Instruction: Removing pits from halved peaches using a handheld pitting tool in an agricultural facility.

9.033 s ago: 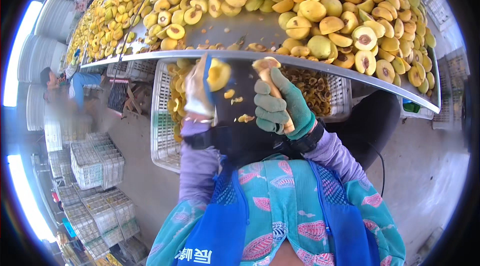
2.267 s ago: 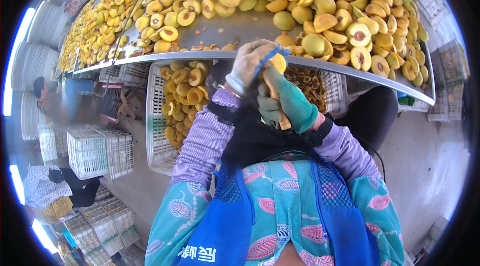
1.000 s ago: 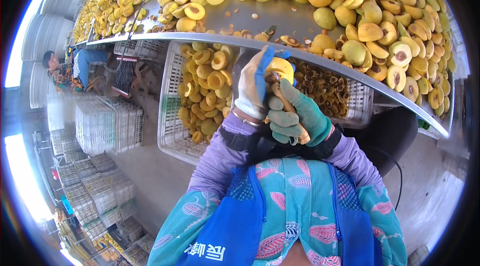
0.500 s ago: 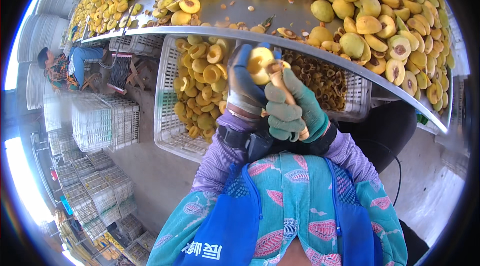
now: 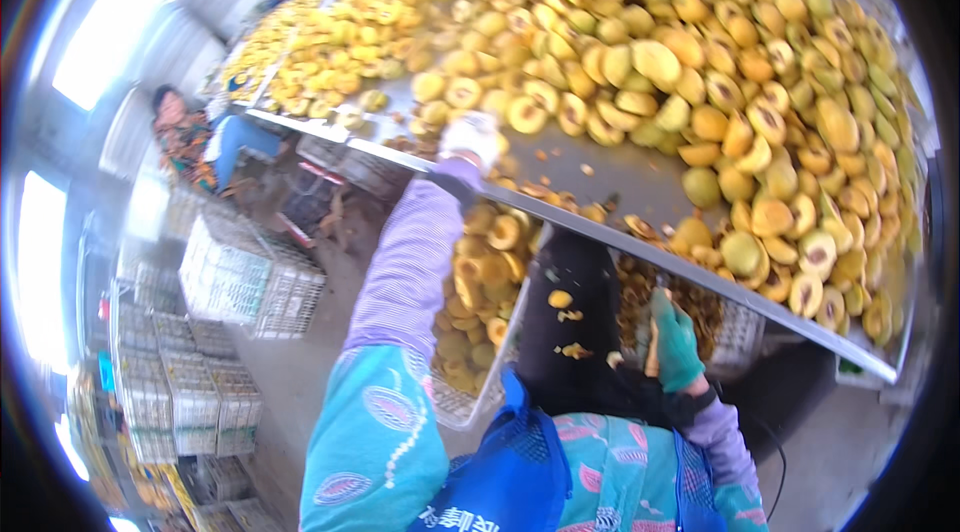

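Observation:
Halved yellow peaches (image 5: 770, 217), many with brown centres, lie heaped on a metal table (image 5: 640, 170). My left hand (image 5: 468, 140), in a pale glove, reaches over the table's near rim beside some halves; motion blurs its fingers, so what it touches is unclear. Lower right, my right hand (image 5: 677, 342) wears a green glove and is closed round a wooden-handled tool (image 5: 653, 347) with a dark tip pointing up. Below the rim, a crate (image 5: 480, 410) holds hollowed peach halves (image 5: 480, 277). Brown scraps (image 5: 700, 317) fill another crate (image 5: 740, 332) near my right hand.
The table's raised metal rim (image 5: 600, 229) crosses in front of me. My dark-trousered leg (image 5: 572, 302), with bits of peach on it, stands between the two crates. Stacked white crates (image 5: 255, 272) and a seated person (image 5: 215, 142) are at the left.
My hands were together over the crates, the left holding a peach half at the tool. Now the left has gone up-left to the table without that half in sight; the right has moved down-right with the tool.

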Action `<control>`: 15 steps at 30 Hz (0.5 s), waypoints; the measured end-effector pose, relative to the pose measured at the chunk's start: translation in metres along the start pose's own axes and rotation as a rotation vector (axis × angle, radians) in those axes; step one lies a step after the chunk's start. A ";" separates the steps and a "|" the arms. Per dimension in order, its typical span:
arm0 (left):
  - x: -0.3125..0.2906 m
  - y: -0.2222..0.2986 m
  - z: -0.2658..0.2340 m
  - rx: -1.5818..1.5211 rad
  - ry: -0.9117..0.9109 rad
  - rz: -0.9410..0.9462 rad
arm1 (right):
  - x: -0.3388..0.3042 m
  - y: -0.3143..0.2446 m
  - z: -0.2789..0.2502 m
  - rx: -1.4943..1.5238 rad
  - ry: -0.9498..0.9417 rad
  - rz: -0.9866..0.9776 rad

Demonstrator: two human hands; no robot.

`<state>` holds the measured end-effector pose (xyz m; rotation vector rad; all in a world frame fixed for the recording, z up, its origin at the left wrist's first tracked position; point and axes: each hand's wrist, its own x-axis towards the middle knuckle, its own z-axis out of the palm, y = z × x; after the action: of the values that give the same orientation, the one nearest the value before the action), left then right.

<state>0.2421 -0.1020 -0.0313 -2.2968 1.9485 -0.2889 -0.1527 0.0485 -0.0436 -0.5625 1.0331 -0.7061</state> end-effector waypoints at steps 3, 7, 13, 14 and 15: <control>-0.046 0.027 -0.007 -0.270 0.210 0.101 | -0.015 -0.018 0.008 -0.238 0.002 -0.197; -0.094 0.075 -0.093 -1.487 -0.003 -0.195 | -0.021 -0.035 0.012 -0.309 -0.029 -0.263; -0.133 0.133 -0.050 -1.328 0.398 0.205 | -0.001 -0.050 0.061 -0.880 -0.086 -1.016; -0.137 0.145 -0.070 -1.146 0.468 0.298 | -0.003 -0.057 0.064 -1.039 -0.060 -1.135; -0.143 0.159 -0.092 -0.972 0.553 0.385 | 0.000 -0.057 0.062 -1.056 -0.020 -1.109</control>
<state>0.0463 0.0155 0.0146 -2.3453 3.3285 0.1293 -0.1110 0.0173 0.0223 -2.1491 0.9739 -1.0572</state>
